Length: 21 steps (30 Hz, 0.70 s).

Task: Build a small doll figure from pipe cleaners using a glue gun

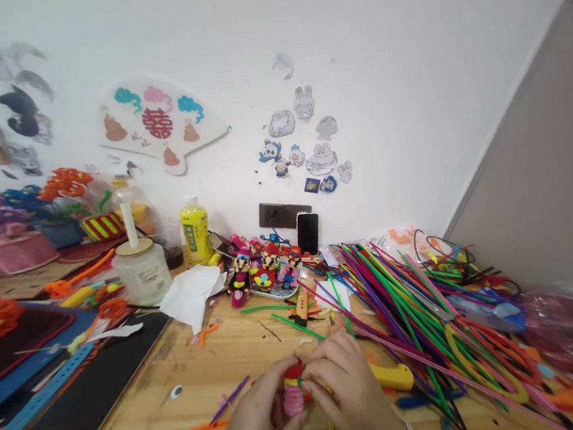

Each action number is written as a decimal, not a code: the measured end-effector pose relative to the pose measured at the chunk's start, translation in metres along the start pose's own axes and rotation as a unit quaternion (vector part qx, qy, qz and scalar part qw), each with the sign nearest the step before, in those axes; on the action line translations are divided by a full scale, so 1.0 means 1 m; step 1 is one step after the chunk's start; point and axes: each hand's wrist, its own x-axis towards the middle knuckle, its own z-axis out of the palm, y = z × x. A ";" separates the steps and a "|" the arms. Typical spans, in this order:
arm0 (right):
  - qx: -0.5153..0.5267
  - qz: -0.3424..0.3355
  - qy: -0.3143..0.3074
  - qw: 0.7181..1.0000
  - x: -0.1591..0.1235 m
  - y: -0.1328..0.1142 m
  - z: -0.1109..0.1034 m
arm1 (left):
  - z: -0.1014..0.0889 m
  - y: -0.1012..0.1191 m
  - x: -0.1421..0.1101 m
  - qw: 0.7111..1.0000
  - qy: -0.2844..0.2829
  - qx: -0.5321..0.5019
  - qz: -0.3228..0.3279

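Note:
Low in the middle of the view, my left hand (256, 415) and my right hand (352, 386) close together around a small pipe-cleaner figure (294, 390) with a red top and pink coiled body. Fingers of both hands pinch it just above the wooden table (180, 378). A yellow-handled tool (391, 376) lies right beside my right hand. Loose purple (231, 399) and orange (207, 428) pipe-cleaner pieces lie to the left of my left hand.
A big heap of coloured pipe cleaners (415, 311) covers the right side. Finished little figures (266, 270), a yellow bottle (195, 231), a jar (141, 271), tissue (189, 296) and a phone (308, 233) stand at the back. Black mats (95, 385) lie left.

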 end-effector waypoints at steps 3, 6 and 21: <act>0.003 -0.001 -0.002 1.000 -0.001 -0.001 0.001 | 0.000 0.000 -0.001 1.000 -0.006 -0.006 0.001; 0.003 -0.003 0.001 1.000 -0.001 -0.002 0.000 | -0.001 -0.001 -0.002 1.000 -0.005 -0.024 0.000; -0.011 -0.040 0.046 0.998 0.004 -0.006 -0.014 | -0.002 -0.010 -0.002 0.997 -0.009 -0.078 -0.008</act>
